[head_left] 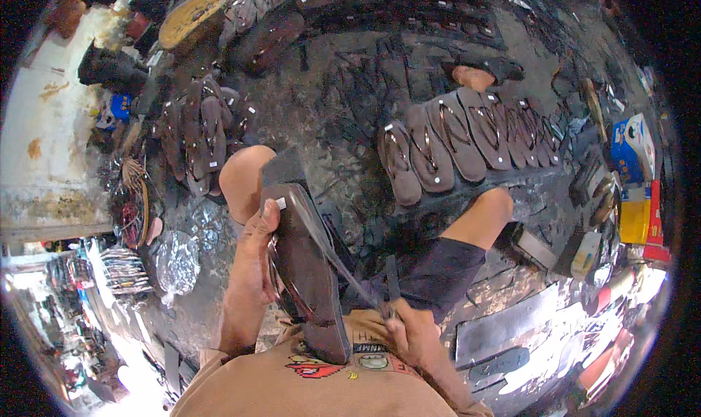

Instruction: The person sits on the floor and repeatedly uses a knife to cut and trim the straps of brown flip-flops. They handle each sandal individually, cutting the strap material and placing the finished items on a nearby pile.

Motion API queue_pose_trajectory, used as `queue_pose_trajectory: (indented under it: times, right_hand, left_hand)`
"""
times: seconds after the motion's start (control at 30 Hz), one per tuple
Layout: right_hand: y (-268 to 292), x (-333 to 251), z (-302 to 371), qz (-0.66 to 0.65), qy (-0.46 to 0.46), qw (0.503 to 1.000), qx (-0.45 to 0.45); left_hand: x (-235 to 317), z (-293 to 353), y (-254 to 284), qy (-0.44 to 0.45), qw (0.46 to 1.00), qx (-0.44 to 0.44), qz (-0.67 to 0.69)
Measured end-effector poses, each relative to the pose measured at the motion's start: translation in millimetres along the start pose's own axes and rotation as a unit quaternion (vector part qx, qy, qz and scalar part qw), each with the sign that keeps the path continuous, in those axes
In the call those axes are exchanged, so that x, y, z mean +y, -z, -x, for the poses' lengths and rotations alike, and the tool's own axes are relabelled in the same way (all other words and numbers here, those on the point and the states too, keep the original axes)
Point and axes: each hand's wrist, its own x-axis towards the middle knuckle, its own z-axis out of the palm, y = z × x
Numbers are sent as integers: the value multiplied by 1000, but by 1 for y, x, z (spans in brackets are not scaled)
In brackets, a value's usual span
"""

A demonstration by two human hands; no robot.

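Observation:
My left hand (257,245) is closed around the edge of a dark brown sandal (310,271), its thumb on the sole near a small white sticker. The sandal is held upright in front of my shirt, its far end by my bare knee (244,180). A thin grey strip (349,274) slants from the sandal's right edge down to my right hand (410,331), whose fingers are closed on it. From the same hand a narrow dark flat piece (392,277) sticks up; whether it is a blade or part of the strip, I cannot tell.
A row of finished-looking thong sandals (456,136) lies at the right, beyond my other knee (495,207). More sandals (201,132) are stacked at the left, near a clear plastic bag (179,264). Dark scraps cover the floor (343,117). A grey flat sheet (504,322) lies at lower right.

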Motion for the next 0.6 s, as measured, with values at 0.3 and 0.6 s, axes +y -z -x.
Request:
queue_pose_trajectory:
  times: [0.3,0.6]
  right_hand:
    - [-6,15,-46,-1,69,996,53]
    - [36,-24,-246,-45,234,947,216]
  left_hand:
    - [-12,0,-17,-23,995,-12,-96]
    - [10,-6,-30,-24,970,-92,-224]
